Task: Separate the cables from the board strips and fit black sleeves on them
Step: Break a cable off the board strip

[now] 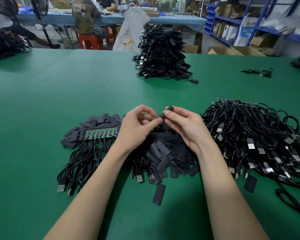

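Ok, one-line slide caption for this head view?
Right hand pinches a black sleeve toward the cable end in the left hand, above the loose sleeve pile on the green table.

Open green table lies left and ahead of the hands, passable up to the far cable stack. Sleeve pile and board strip crowd the near centre. Cable heap blocks the right. Bare table between the forearms, except one loose sleeve
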The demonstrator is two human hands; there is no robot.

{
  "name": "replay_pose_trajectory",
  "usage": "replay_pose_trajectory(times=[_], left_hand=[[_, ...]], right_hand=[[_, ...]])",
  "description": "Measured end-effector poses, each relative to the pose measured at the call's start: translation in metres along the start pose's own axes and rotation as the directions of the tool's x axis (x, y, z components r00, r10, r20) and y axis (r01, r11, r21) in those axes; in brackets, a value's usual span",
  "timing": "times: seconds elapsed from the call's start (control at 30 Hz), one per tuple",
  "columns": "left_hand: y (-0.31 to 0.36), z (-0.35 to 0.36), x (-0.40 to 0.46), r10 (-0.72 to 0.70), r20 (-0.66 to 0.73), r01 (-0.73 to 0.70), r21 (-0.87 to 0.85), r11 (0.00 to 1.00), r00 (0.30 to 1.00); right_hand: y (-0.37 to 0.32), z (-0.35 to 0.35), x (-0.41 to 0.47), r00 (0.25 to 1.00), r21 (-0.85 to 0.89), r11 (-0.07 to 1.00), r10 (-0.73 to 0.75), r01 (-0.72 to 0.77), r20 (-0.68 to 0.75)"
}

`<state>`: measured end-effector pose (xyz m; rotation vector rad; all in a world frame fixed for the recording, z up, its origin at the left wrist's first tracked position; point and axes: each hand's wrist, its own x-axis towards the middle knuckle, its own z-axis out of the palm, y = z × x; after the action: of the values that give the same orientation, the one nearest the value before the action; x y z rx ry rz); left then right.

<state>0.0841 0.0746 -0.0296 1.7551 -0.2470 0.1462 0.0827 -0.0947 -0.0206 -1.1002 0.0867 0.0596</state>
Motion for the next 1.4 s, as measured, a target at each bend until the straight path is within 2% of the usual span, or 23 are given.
replay_pose_trajectory(times=[0.1, 0.23, 0.83, 1.0, 1.4], left_hand=[[0.000, -0.002, 0.000, 0.014, 0.015, -0.015, 0.034, 0.999, 1.000], [0.004, -0.009, 0.000, 0.008, 0.101, -0.013, 0.054, 0.998, 0.995], [0.009, -0.006, -0.004, 0.029, 0.047, -0.031, 0.043, 0.999, 0.998], [0.012, -0.004, -0.005, 0.058, 0.000, -0.058, 0.050, 0.997, 0.998], [0.012, -0.007, -0.006, 0.036, 0.034, -0.037, 0.036, 0.999, 0.999]], right_hand=[[0.000, 0.001, -0.001, 1.000, -0.011, 1.000, 0.007, -0.007, 0.005], [-0.001, 0.001, -0.002, 1.000, 0.044, 0.999, 0.003, -0.002, -0.026], [0.002, 0.004, -0.004, 1.000, 0.057, 0.998, 0.020, -0.019, -0.012], [0.003, 0.004, -0.005, 0.998, 0.130, 0.990, 0.049, -0.045, -0.025], [0.001, 0.006, -0.012, 1.000, 0.012, 1.000, -0.001, 0.001, 0.008]])
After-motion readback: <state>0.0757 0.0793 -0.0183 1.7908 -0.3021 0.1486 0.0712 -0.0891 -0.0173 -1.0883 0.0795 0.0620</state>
